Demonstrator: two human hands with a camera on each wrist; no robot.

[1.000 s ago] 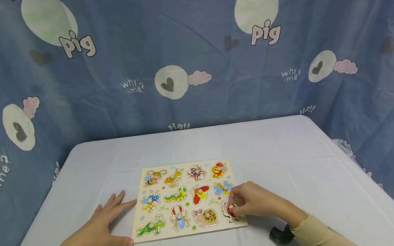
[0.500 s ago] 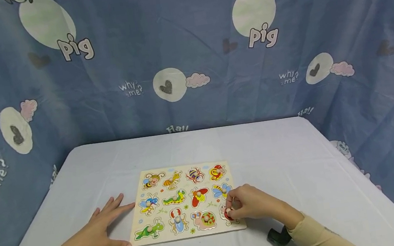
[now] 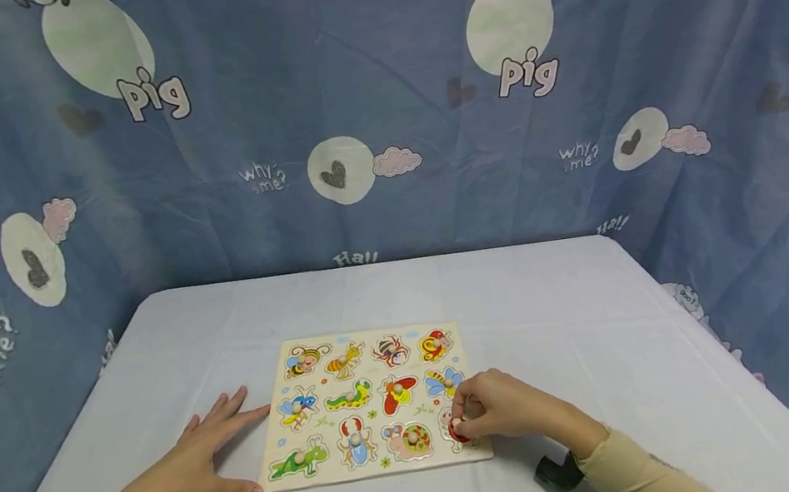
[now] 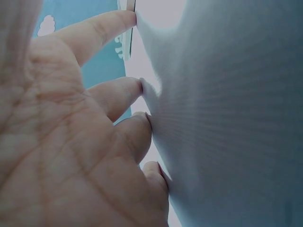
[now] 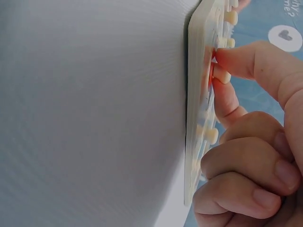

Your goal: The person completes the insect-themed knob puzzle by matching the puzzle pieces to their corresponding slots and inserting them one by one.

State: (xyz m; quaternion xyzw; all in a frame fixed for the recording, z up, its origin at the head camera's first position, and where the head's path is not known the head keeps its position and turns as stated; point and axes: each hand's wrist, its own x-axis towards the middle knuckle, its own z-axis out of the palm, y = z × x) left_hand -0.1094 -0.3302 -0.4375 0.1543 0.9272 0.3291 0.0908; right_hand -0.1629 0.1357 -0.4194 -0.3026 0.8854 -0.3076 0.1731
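A wooden peg puzzle board point(image 3: 336, 474) with several insect pieces lies flat on the white table. My right hand point(image 3: 503, 403) pinches the pale knob point(image 5: 221, 74) of a red ladybug puzzle piece point(image 3: 453, 433) between thumb and index finger, at the board's near right corner. That piece lies in line with its outline, partly hidden by the fingers. My left hand point(image 3: 187, 472) is spread on the table at the board's left side. Its index fingertip touches the left edge and its thumb tip is at the near left corner. In the left wrist view, fingertips point(image 4: 135, 85) rest on the cloth.
White cloth covers the table point(image 3: 561, 298), and a blue printed curtain point(image 3: 389, 205) hangs behind and on both sides. Other knobbed pieces, such as a snail point(image 3: 408, 441) and a blue-winged bee point(image 3: 444, 382), sit close around the right hand.
The ladybug piece, slightly askew a second ago, has settled level within its outline under the right fingers. The left hand stays in place. The head view has tilted slightly.
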